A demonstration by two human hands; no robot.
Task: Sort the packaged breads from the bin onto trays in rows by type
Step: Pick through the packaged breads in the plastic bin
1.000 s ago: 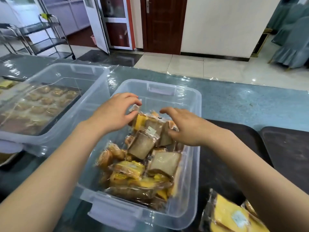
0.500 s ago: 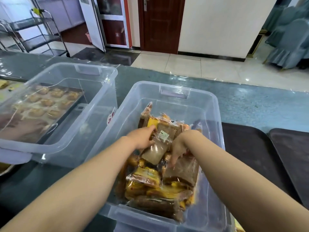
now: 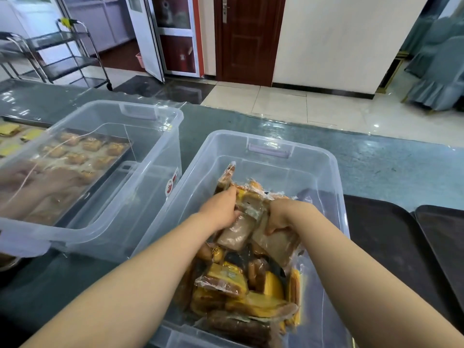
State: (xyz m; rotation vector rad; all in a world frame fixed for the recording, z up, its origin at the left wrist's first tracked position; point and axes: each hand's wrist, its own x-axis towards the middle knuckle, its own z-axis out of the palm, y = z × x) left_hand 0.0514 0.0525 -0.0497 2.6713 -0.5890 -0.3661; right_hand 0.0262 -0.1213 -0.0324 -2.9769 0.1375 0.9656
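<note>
Both hands dig in the bin (image 3: 326, 172): left hand (image 3: 221, 209) closes on a brown slice pack (image 3: 236, 233), right hand (image 3: 281, 217) on another (image 3: 276, 243) (lift straight, avoid crushing).

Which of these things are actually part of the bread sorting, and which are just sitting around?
Part of the job:
bin of packaged breads
left hand and right hand, both gripping pale bread packets
dark trays

Just lying about:
second clear bin
metal trolley
covered chairs
</note>
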